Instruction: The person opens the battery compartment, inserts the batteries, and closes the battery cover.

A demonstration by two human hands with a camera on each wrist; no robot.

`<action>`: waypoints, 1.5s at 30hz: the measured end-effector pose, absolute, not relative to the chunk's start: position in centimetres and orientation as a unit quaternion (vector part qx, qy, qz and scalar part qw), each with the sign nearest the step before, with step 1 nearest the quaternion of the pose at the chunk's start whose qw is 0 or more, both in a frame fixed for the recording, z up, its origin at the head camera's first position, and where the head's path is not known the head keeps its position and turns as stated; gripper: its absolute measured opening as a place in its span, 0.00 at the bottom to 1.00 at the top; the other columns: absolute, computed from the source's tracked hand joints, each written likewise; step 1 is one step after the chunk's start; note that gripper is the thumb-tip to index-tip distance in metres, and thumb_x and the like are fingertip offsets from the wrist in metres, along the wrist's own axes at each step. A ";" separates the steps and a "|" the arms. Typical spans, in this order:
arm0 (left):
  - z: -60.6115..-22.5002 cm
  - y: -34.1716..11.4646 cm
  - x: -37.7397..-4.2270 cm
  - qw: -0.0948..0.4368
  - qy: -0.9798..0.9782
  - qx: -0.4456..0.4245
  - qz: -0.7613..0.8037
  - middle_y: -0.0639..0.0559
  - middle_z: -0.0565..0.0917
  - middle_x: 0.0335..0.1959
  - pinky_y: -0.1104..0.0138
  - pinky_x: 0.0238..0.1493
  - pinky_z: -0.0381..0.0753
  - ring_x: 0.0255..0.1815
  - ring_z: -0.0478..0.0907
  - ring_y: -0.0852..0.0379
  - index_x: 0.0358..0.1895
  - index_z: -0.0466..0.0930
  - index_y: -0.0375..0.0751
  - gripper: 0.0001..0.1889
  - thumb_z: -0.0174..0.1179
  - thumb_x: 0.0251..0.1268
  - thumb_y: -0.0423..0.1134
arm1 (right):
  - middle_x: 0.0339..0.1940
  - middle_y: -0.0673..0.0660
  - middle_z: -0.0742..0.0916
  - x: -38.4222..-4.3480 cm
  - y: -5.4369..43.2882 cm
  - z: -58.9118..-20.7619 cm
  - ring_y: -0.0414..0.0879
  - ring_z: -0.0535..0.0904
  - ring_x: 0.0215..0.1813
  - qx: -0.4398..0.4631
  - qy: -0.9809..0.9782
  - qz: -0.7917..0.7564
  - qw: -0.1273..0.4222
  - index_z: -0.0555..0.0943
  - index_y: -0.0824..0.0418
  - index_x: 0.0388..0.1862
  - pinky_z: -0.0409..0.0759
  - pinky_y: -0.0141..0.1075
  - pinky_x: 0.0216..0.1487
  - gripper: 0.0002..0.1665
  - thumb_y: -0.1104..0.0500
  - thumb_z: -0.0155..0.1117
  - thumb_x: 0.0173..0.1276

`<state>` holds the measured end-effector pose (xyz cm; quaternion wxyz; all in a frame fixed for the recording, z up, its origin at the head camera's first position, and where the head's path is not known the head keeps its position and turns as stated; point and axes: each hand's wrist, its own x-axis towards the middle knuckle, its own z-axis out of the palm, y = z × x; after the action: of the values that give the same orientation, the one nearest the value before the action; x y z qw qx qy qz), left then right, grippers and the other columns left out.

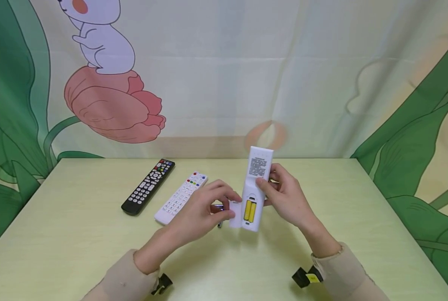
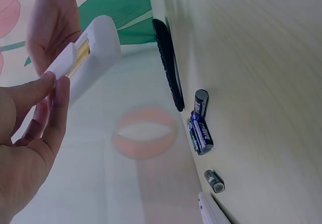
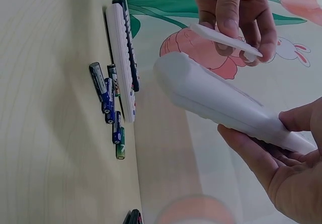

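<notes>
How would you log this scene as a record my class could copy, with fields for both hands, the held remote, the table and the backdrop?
Left hand: pinches a white cover
Right hand: holds a white remote
Held remote's back: uncovered, two yellow batteries inside
Table: black remote, second white remote, loose batteries
Backdrop: printed rabbit and plants
</notes>
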<state>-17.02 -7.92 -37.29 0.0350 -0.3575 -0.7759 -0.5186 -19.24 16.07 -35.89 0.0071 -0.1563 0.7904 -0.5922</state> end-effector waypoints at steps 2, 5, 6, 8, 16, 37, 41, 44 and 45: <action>-37.2 -7.8 -16.9 0.036 -0.774 -0.363 -0.518 0.53 0.80 0.47 0.66 0.39 0.88 0.40 0.78 0.55 0.49 0.84 0.41 0.16 0.69 0.61 0.22 | 0.55 0.66 0.83 -19.2 16.0 -35.9 0.57 0.87 0.46 -0.160 0.790 -0.592 0.007 0.69 0.65 0.68 0.89 0.47 0.37 0.23 0.60 0.60 0.79; -37.1 -7.6 -16.8 0.041 -0.777 -0.368 -0.509 0.54 0.80 0.48 0.67 0.39 0.88 0.40 0.78 0.56 0.50 0.84 0.41 0.15 0.69 0.62 0.22 | 0.55 0.66 0.83 -19.2 15.9 -35.9 0.57 0.87 0.47 -0.165 0.789 -0.591 0.006 0.69 0.66 0.68 0.89 0.47 0.37 0.23 0.61 0.60 0.80; -37.1 -7.5 -16.8 0.044 -0.778 -0.370 -0.505 0.54 0.80 0.48 0.68 0.39 0.87 0.40 0.78 0.56 0.50 0.84 0.41 0.15 0.69 0.62 0.23 | 0.55 0.66 0.83 -19.2 15.9 -35.9 0.57 0.87 0.47 -0.166 0.789 -0.591 0.006 0.69 0.65 0.68 0.89 0.47 0.36 0.23 0.61 0.60 0.80; -37.0 -7.5 -16.7 0.049 -0.781 -0.372 -0.500 0.55 0.80 0.48 0.68 0.39 0.87 0.40 0.78 0.56 0.49 0.84 0.41 0.15 0.70 0.62 0.23 | 0.55 0.66 0.83 -19.2 15.8 -35.9 0.57 0.87 0.47 -0.168 0.789 -0.591 0.005 0.69 0.66 0.68 0.89 0.47 0.36 0.23 0.61 0.59 0.80; -37.2 -6.9 -16.8 0.065 -0.771 -0.387 -0.501 0.54 0.79 0.46 0.68 0.39 0.87 0.40 0.78 0.56 0.47 0.85 0.39 0.14 0.69 0.61 0.21 | 0.54 0.68 0.83 -19.2 15.6 -35.8 0.58 0.86 0.46 -0.174 0.779 -0.602 0.010 0.69 0.69 0.66 0.89 0.47 0.37 0.22 0.61 0.58 0.80; -37.7 -6.2 -17.3 0.139 -0.760 -0.432 -0.465 0.54 0.80 0.46 0.71 0.36 0.82 0.40 0.78 0.60 0.46 0.84 0.39 0.14 0.70 0.59 0.21 | 0.54 0.68 0.84 -19.3 15.3 -35.8 0.57 0.87 0.45 -0.182 0.774 -0.606 0.009 0.69 0.69 0.66 0.89 0.46 0.36 0.21 0.61 0.58 0.81; -37.7 -6.1 -17.2 0.138 -0.762 -0.432 -0.461 0.54 0.80 0.46 0.72 0.36 0.82 0.40 0.78 0.59 0.46 0.84 0.39 0.15 0.70 0.59 0.20 | 0.53 0.67 0.84 -19.2 15.3 -35.7 0.57 0.87 0.44 -0.181 0.773 -0.608 0.008 0.70 0.68 0.66 0.89 0.46 0.36 0.21 0.61 0.58 0.80; -37.6 -6.1 -17.2 0.138 -0.764 -0.433 -0.458 0.54 0.80 0.46 0.73 0.35 0.81 0.40 0.78 0.58 0.46 0.84 0.38 0.15 0.70 0.59 0.20 | 0.53 0.67 0.84 -19.2 15.3 -35.7 0.56 0.87 0.44 -0.182 0.773 -0.607 0.009 0.70 0.69 0.66 0.89 0.46 0.36 0.21 0.61 0.59 0.80; -37.6 -6.1 -17.2 0.138 -0.764 -0.433 -0.458 0.54 0.80 0.46 0.73 0.35 0.82 0.39 0.78 0.58 0.46 0.84 0.38 0.15 0.70 0.59 0.19 | 0.53 0.67 0.84 -19.2 15.3 -35.7 0.56 0.87 0.44 -0.182 0.774 -0.607 0.009 0.69 0.69 0.66 0.89 0.46 0.36 0.21 0.61 0.59 0.80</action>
<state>-17.23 -6.05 -37.65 0.1383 -0.4333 -0.7637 -0.4581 -19.17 15.32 -35.71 0.0088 -0.1824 0.7737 -0.6066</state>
